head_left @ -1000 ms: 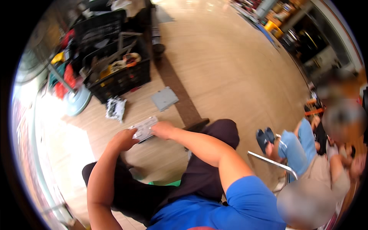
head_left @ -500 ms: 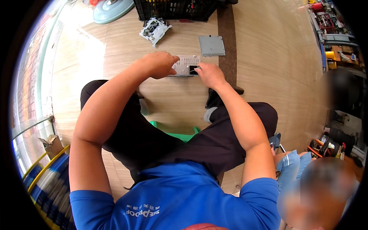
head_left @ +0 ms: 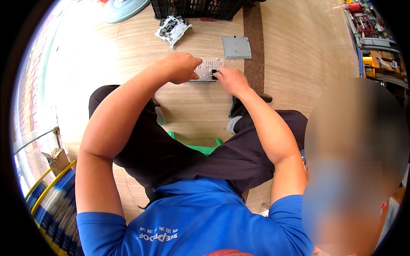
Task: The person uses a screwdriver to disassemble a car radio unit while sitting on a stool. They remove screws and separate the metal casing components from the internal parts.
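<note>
A: Anything changed from a second ago?
B: Yep, both ends of the unit [head_left: 211, 64] were being touched by the hands then. Now a thin tool [head_left: 216, 73] is pinched in the right hand [head_left: 232, 81] over it.
A: And the left hand [head_left: 181, 68]?
B: Placed at the left end, grip can't be told tbh. Unit's seen between both hands, near the grey panel [head_left: 236, 47].

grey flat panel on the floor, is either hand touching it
No, the grey panel lies on the floor, apart from both the left hand and the right hand.
</note>
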`<state>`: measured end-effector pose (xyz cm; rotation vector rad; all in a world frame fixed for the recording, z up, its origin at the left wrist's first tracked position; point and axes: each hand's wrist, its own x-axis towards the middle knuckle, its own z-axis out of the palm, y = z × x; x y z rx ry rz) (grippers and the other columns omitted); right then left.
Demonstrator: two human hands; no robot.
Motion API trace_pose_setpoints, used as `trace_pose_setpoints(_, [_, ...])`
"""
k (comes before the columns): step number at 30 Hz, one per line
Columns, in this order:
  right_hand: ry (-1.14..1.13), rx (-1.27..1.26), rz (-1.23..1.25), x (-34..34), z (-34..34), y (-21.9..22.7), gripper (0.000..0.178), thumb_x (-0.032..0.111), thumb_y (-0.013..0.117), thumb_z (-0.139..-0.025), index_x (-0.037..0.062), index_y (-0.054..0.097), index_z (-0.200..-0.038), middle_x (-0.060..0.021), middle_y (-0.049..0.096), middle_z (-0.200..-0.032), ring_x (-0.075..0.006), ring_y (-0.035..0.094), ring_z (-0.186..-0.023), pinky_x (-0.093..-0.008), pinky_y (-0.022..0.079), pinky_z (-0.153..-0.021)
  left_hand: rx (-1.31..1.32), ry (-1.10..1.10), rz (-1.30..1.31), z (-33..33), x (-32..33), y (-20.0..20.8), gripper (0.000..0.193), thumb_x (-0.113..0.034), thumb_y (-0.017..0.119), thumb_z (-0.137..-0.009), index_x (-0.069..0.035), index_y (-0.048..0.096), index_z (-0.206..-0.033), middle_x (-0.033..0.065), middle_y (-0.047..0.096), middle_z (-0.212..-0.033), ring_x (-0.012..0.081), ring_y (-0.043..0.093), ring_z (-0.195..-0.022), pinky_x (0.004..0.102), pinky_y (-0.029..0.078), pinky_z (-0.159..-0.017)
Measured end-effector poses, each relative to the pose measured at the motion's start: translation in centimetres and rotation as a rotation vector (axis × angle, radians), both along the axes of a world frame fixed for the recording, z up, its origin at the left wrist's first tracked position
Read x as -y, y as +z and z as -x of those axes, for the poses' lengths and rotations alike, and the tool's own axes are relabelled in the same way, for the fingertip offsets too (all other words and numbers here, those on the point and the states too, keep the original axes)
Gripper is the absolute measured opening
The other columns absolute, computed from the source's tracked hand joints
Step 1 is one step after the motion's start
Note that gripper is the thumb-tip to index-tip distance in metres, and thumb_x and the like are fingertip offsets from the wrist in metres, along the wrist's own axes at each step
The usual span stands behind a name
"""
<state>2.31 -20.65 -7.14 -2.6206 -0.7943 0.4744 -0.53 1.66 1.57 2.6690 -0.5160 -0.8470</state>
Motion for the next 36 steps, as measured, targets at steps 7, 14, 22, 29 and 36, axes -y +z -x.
trace_pose_setpoints(7, [0.024,0.017,0.022,-0.8,-0.1,0.0,0.023,0.030,0.056,-0.088,0.0066,0.060,-0.087,-0.0182,0.064,-0.082,-0.0379,0.061,-0.081,-0.0466,0.048,-0.071,-0.003,0.016,-0.003,0.0,-0.8,0.0,0.050,-0.026,0.062,-0.084,-0.006,0.048,-0.128,0.0197,0.061,-0.107,0.0358,0.057,-0.102,0.0441,0.046,-0.085])
trace_pose_setpoints(14, [0.087,0.129,0.020,0.7,-0.3,-2.9,0.018,0.026,0.057,-0.082,0.0088,0.062,-0.082,-0.0168,0.064,-0.079,-0.0367,0.063,-0.076,-0.0455,0.050,-0.064,0.025,-0.007,0.020,-0.5,0.6,0.5,0.051,-0.028,0.064,-0.083,-0.006,0.049,-0.127,0.0206,0.060,-0.109,0.0367,0.056,-0.103,0.0452,0.044,-0.087])
trace_pose_setpoints(22, [-0.019,0.137,0.026,-1.9,0.8,-3.8,0.021,0.023,0.056,-0.076,0.0071,0.069,-0.076,-0.0164,0.068,-0.082,-0.0315,0.067,-0.077,-0.0448,0.053,-0.065,0.129,-0.046,0.162,0.9,-1.6,-2.5,0.056,-0.021,0.070,-0.077,-0.001,0.050,-0.125,0.0240,0.058,-0.115,0.0392,0.053,-0.109,0.0428,0.042,-0.093])
trace_pose_setpoints(29, [0.105,0.184,0.128,-0.8,0.4,-1.9,0.024,0.027,0.057,-0.079,0.0075,0.071,-0.079,-0.0151,0.069,-0.084,-0.0296,0.067,-0.079,-0.0422,0.053,-0.068,0.100,-0.055,0.156,0.3,0.2,-1.4,0.055,-0.012,0.067,-0.077,0.000,0.049,-0.127,0.0239,0.061,-0.108,0.0362,0.059,-0.100,0.0423,0.047,-0.085])
trace_pose_setpoints(36, [0.111,0.079,0.085,0.2,1.6,0.4,0.023,0.024,0.058,-0.079,0.0062,0.072,-0.084,-0.0136,0.069,-0.090,-0.0289,0.066,-0.085,-0.0406,0.053,-0.073,0.055,-0.120,0.118,0.0,0.2,-3.7,0.055,-0.013,0.066,-0.078,-0.001,0.048,-0.128,0.0275,0.061,-0.103,0.0367,0.062,-0.093,0.0415,0.049,-0.078])
